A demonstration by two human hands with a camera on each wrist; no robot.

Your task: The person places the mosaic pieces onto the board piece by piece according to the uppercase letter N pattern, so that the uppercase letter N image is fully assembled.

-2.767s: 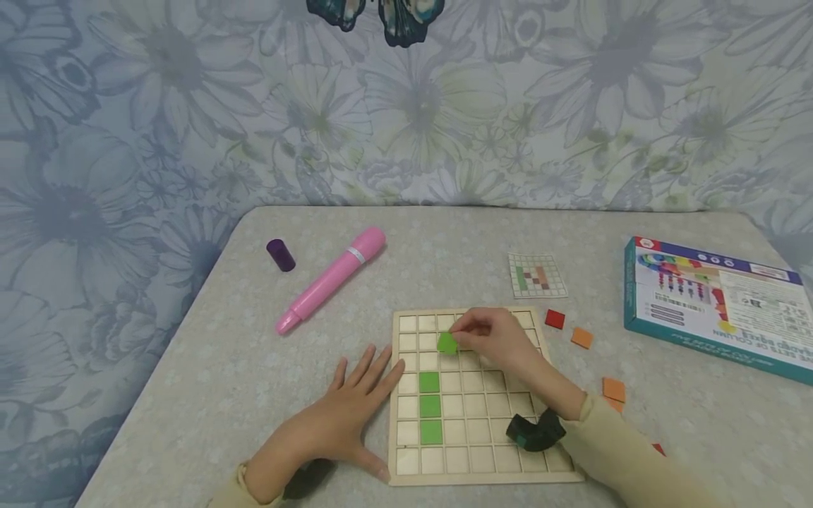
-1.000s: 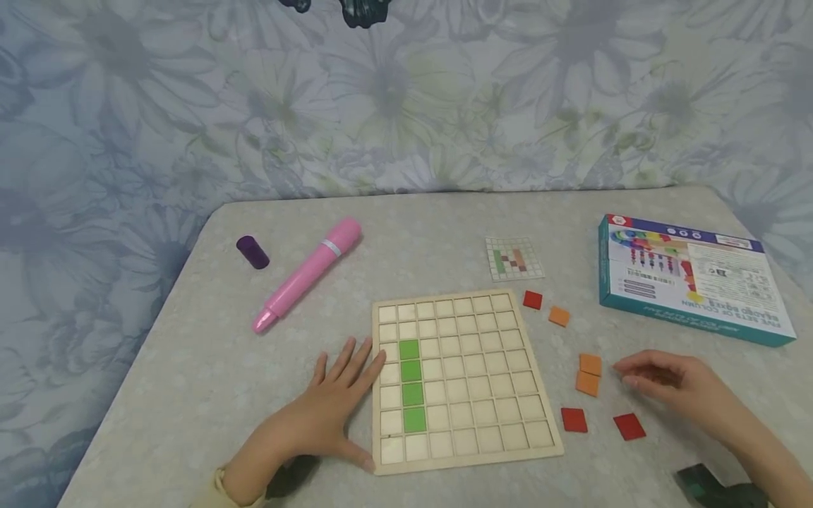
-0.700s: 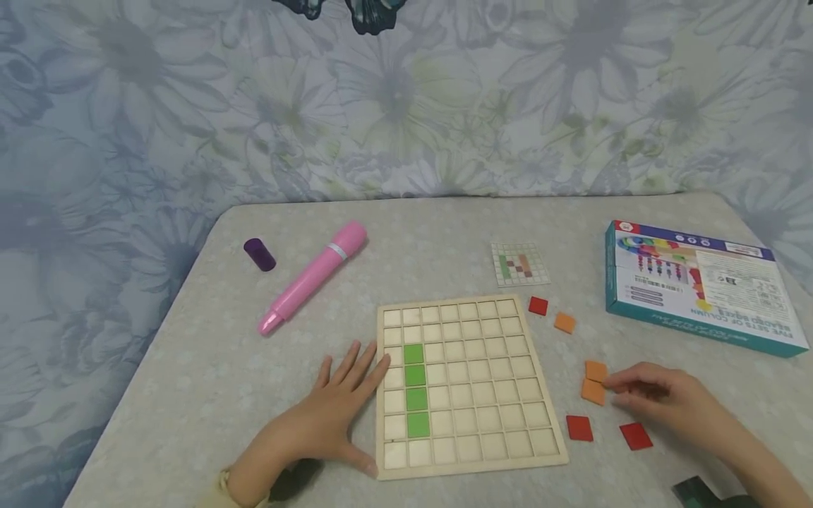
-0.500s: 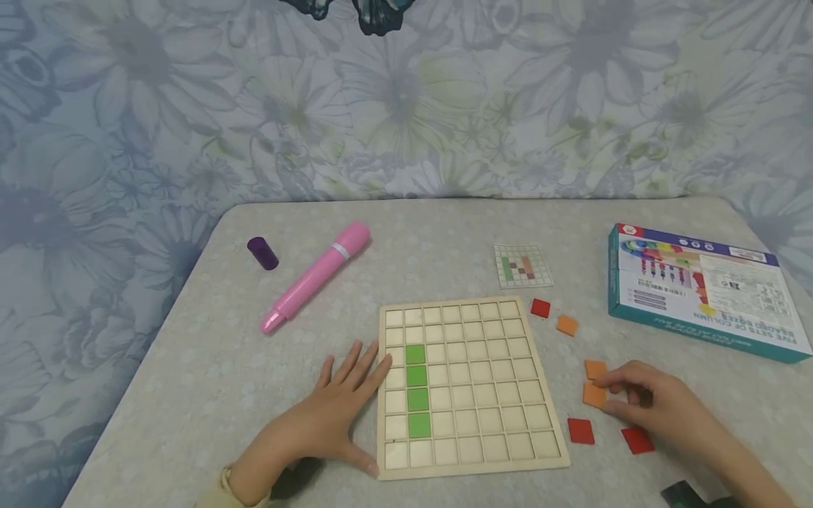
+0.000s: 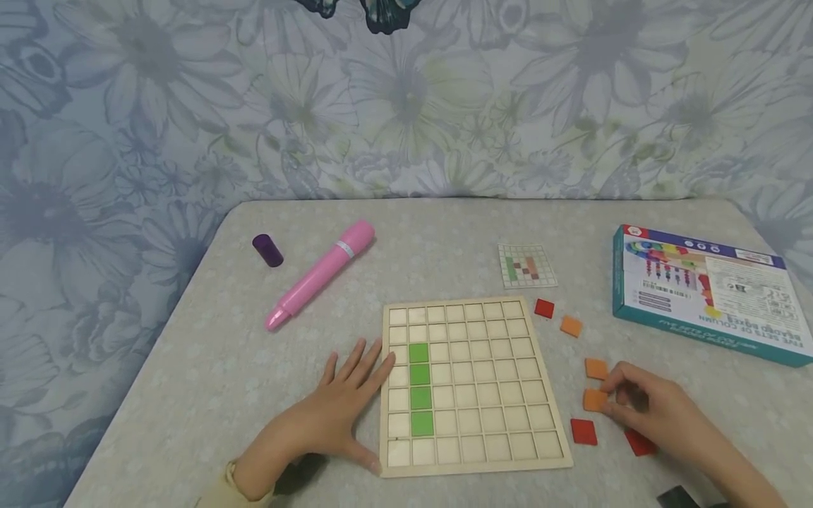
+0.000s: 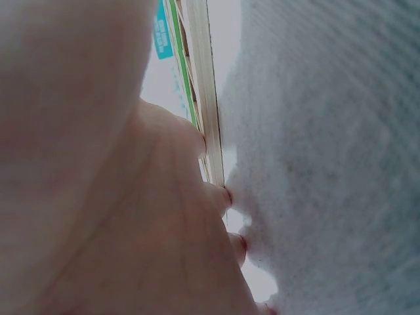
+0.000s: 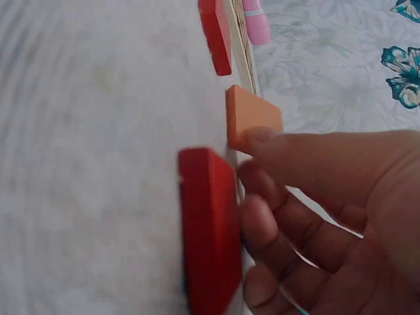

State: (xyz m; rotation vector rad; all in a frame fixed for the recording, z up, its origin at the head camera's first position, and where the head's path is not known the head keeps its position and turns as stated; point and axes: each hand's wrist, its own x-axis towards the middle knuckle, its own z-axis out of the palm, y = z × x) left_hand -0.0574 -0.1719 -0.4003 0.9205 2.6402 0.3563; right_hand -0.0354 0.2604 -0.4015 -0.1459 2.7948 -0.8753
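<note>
My left hand [image 5: 324, 416] lies with spread fingers at the left edge of a wooden grid board [image 5: 470, 471]; its index finger and thumb touch the frame. A column of several green tiles [image 5: 420, 397] fills cells near the board's left side. Right of the board, my right hand [image 5: 660, 409] pinches an orange tile [image 5: 595, 400] by its right edge; in the right wrist view the thumb presses on this orange tile [image 7: 252, 115]. Another orange tile [image 5: 595, 368] lies just behind it. A red tile [image 5: 639, 443] is partly hidden under the hand, and another red tile [image 5: 583, 431] lies left of it.
Behind these lie an orange tile [image 5: 571, 325], a red tile [image 5: 543, 307] and a pattern card [image 5: 527, 267]. A flat box [image 5: 711, 296] stands at the back right. A pink marker-shaped tube [image 5: 320, 275] and a purple cap [image 5: 268, 250] lie at the back left.
My right hand has set a green tile into the column, moved right off the board and taken hold of an orange tile, which now sits apart from its neighbour. The left hand stays put.
</note>
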